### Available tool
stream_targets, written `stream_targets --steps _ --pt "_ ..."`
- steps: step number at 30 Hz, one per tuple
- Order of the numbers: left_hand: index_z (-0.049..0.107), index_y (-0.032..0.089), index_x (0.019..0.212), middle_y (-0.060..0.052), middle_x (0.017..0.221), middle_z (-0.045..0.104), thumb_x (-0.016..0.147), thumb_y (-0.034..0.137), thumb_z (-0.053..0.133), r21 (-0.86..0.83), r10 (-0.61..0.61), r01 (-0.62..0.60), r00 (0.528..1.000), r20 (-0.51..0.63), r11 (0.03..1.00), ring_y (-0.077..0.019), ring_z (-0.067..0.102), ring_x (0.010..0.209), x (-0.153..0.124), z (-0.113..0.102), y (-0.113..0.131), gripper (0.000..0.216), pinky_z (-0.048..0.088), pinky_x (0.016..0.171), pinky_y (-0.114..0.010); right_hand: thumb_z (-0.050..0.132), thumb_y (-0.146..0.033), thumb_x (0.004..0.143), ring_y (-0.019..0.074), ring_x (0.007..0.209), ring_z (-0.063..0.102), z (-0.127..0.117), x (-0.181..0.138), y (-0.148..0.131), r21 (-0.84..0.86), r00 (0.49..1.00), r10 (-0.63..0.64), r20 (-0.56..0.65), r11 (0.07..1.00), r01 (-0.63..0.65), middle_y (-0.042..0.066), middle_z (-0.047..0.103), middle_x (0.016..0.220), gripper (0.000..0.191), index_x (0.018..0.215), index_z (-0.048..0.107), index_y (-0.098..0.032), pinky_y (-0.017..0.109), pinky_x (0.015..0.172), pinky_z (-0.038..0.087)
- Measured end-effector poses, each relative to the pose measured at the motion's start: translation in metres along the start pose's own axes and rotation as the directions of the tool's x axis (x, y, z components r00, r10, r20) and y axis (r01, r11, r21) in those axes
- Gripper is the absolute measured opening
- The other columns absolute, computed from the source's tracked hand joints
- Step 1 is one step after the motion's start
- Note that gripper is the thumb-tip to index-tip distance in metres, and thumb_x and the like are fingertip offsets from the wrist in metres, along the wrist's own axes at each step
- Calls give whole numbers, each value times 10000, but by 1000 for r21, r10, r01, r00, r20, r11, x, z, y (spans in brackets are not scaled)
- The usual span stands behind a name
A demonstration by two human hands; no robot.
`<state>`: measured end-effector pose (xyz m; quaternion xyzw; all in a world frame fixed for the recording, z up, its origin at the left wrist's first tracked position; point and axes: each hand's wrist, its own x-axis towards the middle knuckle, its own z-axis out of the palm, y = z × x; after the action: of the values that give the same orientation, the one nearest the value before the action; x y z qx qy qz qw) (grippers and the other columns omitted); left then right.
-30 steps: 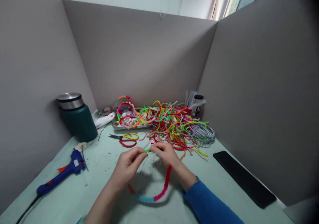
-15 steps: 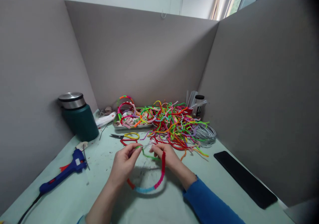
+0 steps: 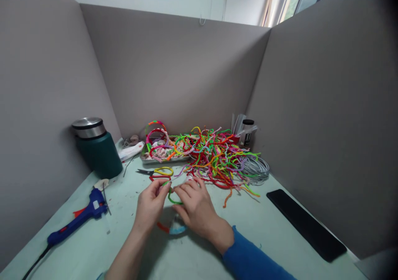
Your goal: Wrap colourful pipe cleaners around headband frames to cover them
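Observation:
My left hand (image 3: 151,205) pinches one end of a green pipe cleaner (image 3: 171,200) just above the pale green table (image 3: 130,247). My right hand (image 3: 195,208) lies over a curved hoop wrapped in orange, blue and pink fuzz (image 3: 174,229), its fingers curled on the green pipe cleaner and the hoop's upper part. Most of the hoop is hidden under my right hand. A big heap of coloured pipe cleaners (image 3: 214,155) lies just beyond both hands.
A blue glue gun (image 3: 77,218) lies at the left, a dark green flask (image 3: 96,147) behind it. Scissors with yellow and red handles (image 3: 157,174), a metal tray of wrapped hoops (image 3: 160,147), a coil of grey wire (image 3: 256,168) and a black phone (image 3: 306,224) surround the hands.
My right hand has moved down and left, laying the hoop flat and covering its pink side. The green pipe cleaner has bent into a loop between my hands.

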<state>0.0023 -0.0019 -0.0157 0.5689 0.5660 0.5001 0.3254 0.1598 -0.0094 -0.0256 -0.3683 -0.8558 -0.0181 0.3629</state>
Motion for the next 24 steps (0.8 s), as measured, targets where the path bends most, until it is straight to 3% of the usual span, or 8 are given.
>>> stream_targets --steps 4,6,11,14,16,19,24 --pt "603 150 901 6 677 620 750 447 567 -111 -44 50 998 49 993 -76 433 470 2 2 -2 335 332 465 -188 549 -224 842 188 832 496 12 -4 5 -41 1000 15 24 999 -14 22 604 750 85 906 600 -199 485 1005 201" --pt "601 139 913 10 663 614 732 446 581 -178 -63 70 997 48 982 -59 384 419 3 2 -2 356 303 432 -187 503 -214 868 174 795 492 14 -6 7 -45 1000 0 3 999 0 16 586 716 100 845 599 -197 477 999 213" --pt "615 128 922 19 611 599 710 425 597 -250 -88 98 995 52 963 -69 408 418 3 1 2 366 328 441 -194 461 -153 857 170 780 487 8 -5 2 -20 996 -60 -73 998 58 29 574 754 174 963 596 -181 472 997 237" --pt "638 136 896 9 616 612 716 412 593 -171 -52 61 997 54 983 -115 516 528 3 0 2 332 399 527 -213 444 -149 861 171 741 485 5 -5 0 -6 985 -92 -149 996 92 35 560 739 212 1000 602 -171 454 937 313" --pt "650 152 882 4 641 626 738 396 573 -79 5 0 998 64 997 -143 564 626 2 0 1 294 427 608 -228 446 -167 870 169 704 483 3 -6 2 9 975 -89 -204 996 93 42 544 720 225 1025 609 -164 372 794 402" --pt "665 175 905 -1 665 639 775 373 529 83 81 -94 986 145 992 -155 580 666 -1 0 1 273 428 644 -238 470 -186 876 156 650 488 0 -7 5 65 962 -46 -268 996 66 41 526 694 225 1040 624 -168 268 586 389" --pt "683 178 916 -10 658 628 799 343 498 185 117 -176 949 292 967 -145 545 605 -7 2 6 274 404 581 -230 509 -192 871 151 684 536 -7 -3 12 275 930 163 -329 959 -71 48 590 747 186 990 652 -186 263 621 413"
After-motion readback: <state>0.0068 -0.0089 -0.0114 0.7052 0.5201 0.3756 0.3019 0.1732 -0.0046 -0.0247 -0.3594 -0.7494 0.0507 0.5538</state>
